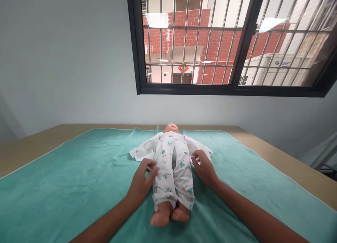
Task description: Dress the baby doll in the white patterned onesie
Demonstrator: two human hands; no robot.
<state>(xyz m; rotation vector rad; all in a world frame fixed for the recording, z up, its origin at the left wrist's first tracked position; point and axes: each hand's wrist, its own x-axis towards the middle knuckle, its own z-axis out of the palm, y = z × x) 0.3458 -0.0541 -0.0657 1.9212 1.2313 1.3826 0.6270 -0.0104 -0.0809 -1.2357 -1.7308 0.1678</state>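
Observation:
A baby doll [172, 128] lies face up on a green cloth, its head at the far side and its bare feet [160, 218] towards me. White trousers [165, 169] with small green and red prints cover its legs and reach up over the torso. Out to both sides spreads a matching white top [144, 148]. My left hand [143, 178] is beside the trouser leg on the left, fingers curved and thumb apart, fingertips close to the fabric. On the other side, my right hand [204, 167] hovers at the top's lower edge with bent, parted fingers. Neither hand visibly grips anything.
The green cloth [79, 176] covers most of the tan table [265, 144], whose border shows around it. Behind the table stand a grey wall [79, 71] and a dark-framed window [184, 89] with metal bars outside.

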